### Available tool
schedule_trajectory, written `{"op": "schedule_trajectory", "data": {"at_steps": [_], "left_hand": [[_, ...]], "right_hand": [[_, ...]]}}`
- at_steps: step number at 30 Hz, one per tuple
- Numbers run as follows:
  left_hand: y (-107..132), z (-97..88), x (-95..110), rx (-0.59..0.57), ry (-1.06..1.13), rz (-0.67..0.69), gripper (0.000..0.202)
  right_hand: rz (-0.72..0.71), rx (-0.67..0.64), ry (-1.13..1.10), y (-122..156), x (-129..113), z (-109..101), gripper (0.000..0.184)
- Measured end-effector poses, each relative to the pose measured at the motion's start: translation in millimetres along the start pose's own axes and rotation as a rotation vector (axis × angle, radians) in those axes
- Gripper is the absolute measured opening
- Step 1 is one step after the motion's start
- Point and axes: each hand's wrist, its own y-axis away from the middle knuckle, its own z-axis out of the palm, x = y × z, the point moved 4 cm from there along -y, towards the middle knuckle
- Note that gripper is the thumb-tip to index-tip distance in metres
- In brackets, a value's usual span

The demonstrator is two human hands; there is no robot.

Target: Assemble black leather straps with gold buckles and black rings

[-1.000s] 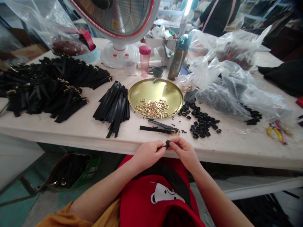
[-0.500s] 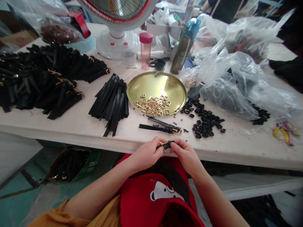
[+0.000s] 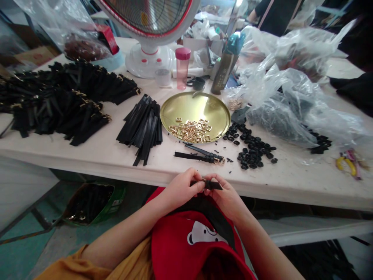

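Note:
At the table's front edge, my left hand [image 3: 188, 187] and my right hand [image 3: 223, 193] are close together, both closed on one black strap [image 3: 214, 185]. A flat end of the strap crosses the fingers of my right hand; the buckle part is mostly hidden by my fingers. Just beyond lie two buckled straps [image 3: 198, 156]. Gold buckles [image 3: 192, 130] are heaped in a round gold tray [image 3: 201, 103]. To its left is a bundle of loose black straps [image 3: 142, 126], to its right a pile of small black loops [image 3: 253, 149].
Piles of buckled black straps [image 3: 58, 105] cover the table's left side. A fan [image 3: 148, 54], a pink-lidded bottle [image 3: 182, 70] and a dark bottle [image 3: 223, 72] stand behind the tray. Plastic bags [image 3: 291, 101] fill the right, near yellow-handled pliers [image 3: 348, 165]. A bin [image 3: 113, 210] sits below.
The black strap has turned in my hands, and its flat end now shows across my right fingers. My right hand has shifted slightly down; the view has tilted a little.

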Motion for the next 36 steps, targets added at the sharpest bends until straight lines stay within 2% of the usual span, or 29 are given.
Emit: {"op": "schedule_trajectory", "data": {"at_steps": [3, 5, 8, 12, 14, 19, 21, 25, 31, 34, 36], "left_hand": [[7.7, -0.4, 8.0, 0.085, -0.229, 0.027, 0.017], [12.1, 1.2, 11.4, 0.080, -0.357, 0.033, 0.020], [17.7, 4.2, 11.7, 0.032, -0.375, 0.037, 0.025], [25.0, 2.6, 9.5, 0.012, -0.321, 0.016, 0.023], [28.1, 0.7, 9.1, -0.008, -0.276, -0.006, 0.021], [28.5, 2.2, 3.9, -0.089, -0.037, -0.068, 0.023], [25.4, 5.3, -1.3, -0.121, 0.079, -0.109, 0.025], [18.0, 8.6, -10.7, -0.151, 0.238, -0.193, 0.028], [11.9, 7.9, -14.5, -0.186, 0.366, -0.251, 0.024], [10.7, 7.1, -15.6, -0.192, 0.471, -0.264, 0.023], [10.1, 6.6, -16.8, -0.197, 0.510, -0.265, 0.024]], "right_hand": [[0.109, -0.096, -0.060, 6.3, 7.8, 6.1, 0.017], [0.173, -0.131, -0.101, 11.1, 12.9, 6.8, 0.018], [0.193, -0.130, -0.158, 16.7, 16.8, 4.3, 0.018], [0.118, -0.125, -0.187, 19.4, 14.0, 3.6, 0.019], [0.062, -0.084, -0.137, 19.2, 10.9, 3.6, 0.021], [-0.191, 0.175, 0.301, 18.0, 0.1, 1.0, 0.028], [-0.236, 0.230, 0.391, 17.0, -2.3, 0.7, 0.029], [-0.125, 0.136, 0.398, 12.0, 0.0, -0.2, 0.032], [0.040, -0.027, 0.270, 4.5, 6.0, -1.2, 0.025], [0.090, -0.038, 0.149, 0.4, 8.8, -0.5, 0.024], [0.081, -0.003, 0.187, -1.1, 8.8, -1.6, 0.024]]}}
